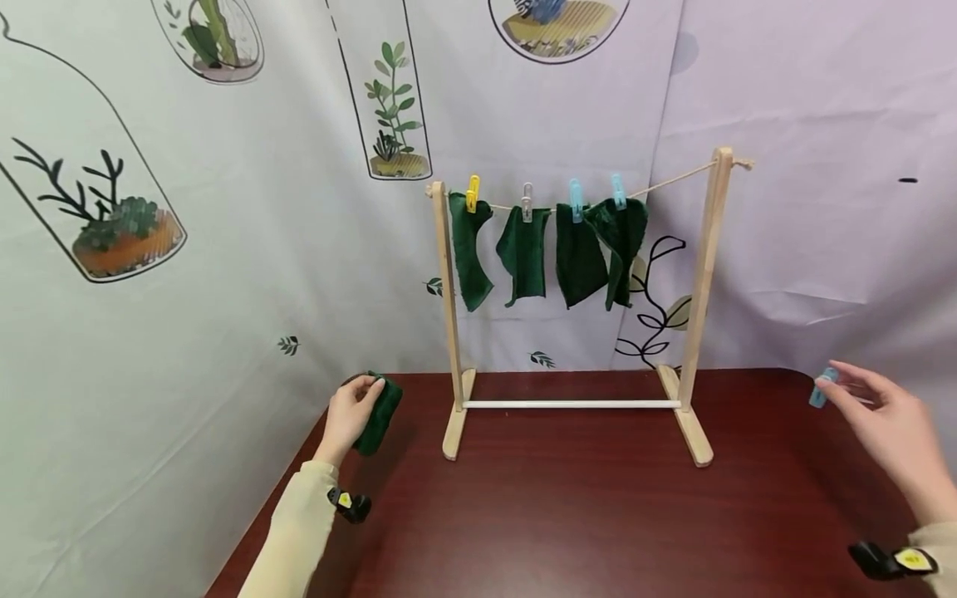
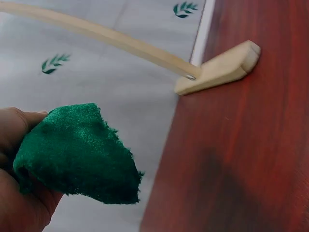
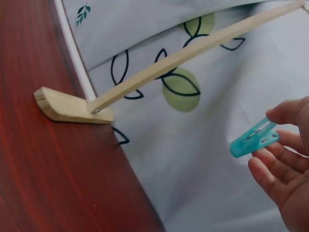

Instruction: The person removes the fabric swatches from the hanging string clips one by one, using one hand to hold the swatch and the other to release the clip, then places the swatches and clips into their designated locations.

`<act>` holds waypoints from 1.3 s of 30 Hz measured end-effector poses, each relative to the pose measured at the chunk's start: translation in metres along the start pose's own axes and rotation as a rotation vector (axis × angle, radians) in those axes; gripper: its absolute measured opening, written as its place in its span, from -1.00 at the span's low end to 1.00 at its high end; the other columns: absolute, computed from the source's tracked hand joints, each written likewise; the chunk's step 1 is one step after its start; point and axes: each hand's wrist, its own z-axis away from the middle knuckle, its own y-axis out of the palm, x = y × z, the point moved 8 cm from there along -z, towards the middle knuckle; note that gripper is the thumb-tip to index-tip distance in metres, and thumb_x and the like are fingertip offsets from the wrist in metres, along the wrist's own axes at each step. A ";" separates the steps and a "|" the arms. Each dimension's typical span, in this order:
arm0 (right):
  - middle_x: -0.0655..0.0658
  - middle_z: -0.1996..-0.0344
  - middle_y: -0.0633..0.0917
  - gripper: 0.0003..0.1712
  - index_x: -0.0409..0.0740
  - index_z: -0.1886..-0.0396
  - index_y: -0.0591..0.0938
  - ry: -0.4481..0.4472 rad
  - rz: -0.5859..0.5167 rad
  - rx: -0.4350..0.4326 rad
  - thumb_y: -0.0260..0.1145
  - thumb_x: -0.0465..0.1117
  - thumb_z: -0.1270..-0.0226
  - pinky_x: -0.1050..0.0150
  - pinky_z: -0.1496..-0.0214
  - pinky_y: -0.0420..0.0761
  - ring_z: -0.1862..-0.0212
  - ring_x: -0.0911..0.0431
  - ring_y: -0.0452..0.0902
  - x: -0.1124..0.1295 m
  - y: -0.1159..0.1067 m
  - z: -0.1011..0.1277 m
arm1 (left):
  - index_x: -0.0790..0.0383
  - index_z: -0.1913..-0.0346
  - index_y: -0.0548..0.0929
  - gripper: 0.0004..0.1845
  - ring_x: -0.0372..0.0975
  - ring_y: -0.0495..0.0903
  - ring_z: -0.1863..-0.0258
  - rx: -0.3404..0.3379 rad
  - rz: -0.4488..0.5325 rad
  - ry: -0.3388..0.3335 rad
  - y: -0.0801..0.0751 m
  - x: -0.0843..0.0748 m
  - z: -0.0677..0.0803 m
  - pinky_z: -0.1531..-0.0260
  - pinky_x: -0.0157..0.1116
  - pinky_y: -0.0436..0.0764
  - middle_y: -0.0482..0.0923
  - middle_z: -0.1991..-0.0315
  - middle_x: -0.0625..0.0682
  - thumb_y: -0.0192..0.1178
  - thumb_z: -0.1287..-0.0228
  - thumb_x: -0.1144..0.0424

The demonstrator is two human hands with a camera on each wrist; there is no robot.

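At the table's left edge, my left hand point(image 1: 351, 415) pinches a small green cloth point(image 2: 82, 154) by its upper end, and the rest of it hangs from the fingers. Off to the far right, my right hand point(image 1: 882, 415) holds a blue clothespin point(image 3: 253, 137) between thumb and fingers. Between the hands stands a wooden drying rack point(image 1: 706, 282) with a string point(image 1: 676, 177) across its top. Several green cloths point(image 1: 527, 257) hang on that string, held by a yellow clothespin point(image 1: 473, 193), a clear clothespin point(image 1: 527, 202) and two blue clothespins point(image 1: 576, 200).
The rack's white bottom bar point(image 1: 571, 404) joins two wooden feet point(image 1: 686, 415) on the dark red table point(image 1: 568, 515). Behind it hangs a pale curtain point(image 1: 299, 208) printed with plants in jars. A wrist camera point(image 1: 350, 504) sits on each forearm.
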 end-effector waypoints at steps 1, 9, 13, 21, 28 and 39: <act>0.69 0.31 0.32 -0.32 -0.17 -0.44 0.45 0.007 -0.002 -0.005 0.31 0.04 -0.45 0.57 0.34 0.27 0.27 0.76 0.20 -0.004 0.000 0.002 | 0.32 -0.04 0.68 -0.57 -0.09 0.59 0.36 0.000 0.002 -0.004 0.001 0.003 0.002 0.28 -0.16 0.53 0.68 0.20 0.17 0.12 -0.53 -0.02; 0.75 0.35 0.32 -0.38 -0.05 -0.41 0.51 0.040 -0.022 -0.007 0.34 0.03 -0.42 0.59 0.39 0.32 0.31 0.78 0.23 -0.028 0.003 0.017 | 0.34 -0.04 0.67 -0.59 -0.18 0.54 0.41 0.004 0.004 -0.049 0.005 0.026 0.015 0.37 -0.25 0.50 0.68 0.17 0.17 0.11 -0.54 0.01; 0.76 0.36 0.35 -0.43 0.14 -0.40 0.53 0.069 -0.049 0.009 0.35 0.01 -0.42 0.61 0.39 0.30 0.31 0.79 0.24 -0.041 0.004 0.028 | 0.34 -0.05 0.67 -0.59 -0.15 0.56 0.37 0.017 0.004 -0.047 0.006 0.029 0.019 0.34 -0.23 0.50 0.69 0.13 0.19 0.11 -0.55 0.02; 0.77 0.38 0.26 -0.24 -0.30 -0.40 0.45 0.106 0.051 0.034 0.30 0.13 -0.43 0.40 0.37 0.28 0.35 0.75 0.16 -0.050 0.014 0.033 | 0.34 -0.04 0.68 -0.61 -0.12 0.58 0.29 0.010 -0.006 -0.058 0.008 0.033 0.023 0.28 -0.21 0.51 0.69 0.12 0.20 0.11 -0.55 0.04; 0.73 0.41 0.29 -0.22 -0.34 -0.36 0.46 0.118 0.067 0.095 0.28 0.17 -0.44 0.36 0.41 0.31 0.38 0.72 0.19 -0.061 0.025 0.041 | 0.35 0.00 0.69 -0.66 -0.19 0.51 0.43 0.027 0.024 -0.081 0.017 0.039 0.028 0.41 -0.27 0.48 0.67 0.26 0.12 0.14 -0.54 0.10; 0.67 0.39 0.44 -0.33 -0.26 -0.31 0.52 0.098 0.012 0.144 0.29 0.14 -0.44 0.40 0.33 0.25 0.33 0.72 0.28 -0.069 0.039 0.047 | 0.36 0.08 0.69 -0.73 -0.18 0.45 0.46 0.027 0.025 -0.085 0.036 0.049 0.023 0.45 -0.28 0.42 0.64 0.35 0.07 0.15 -0.53 0.18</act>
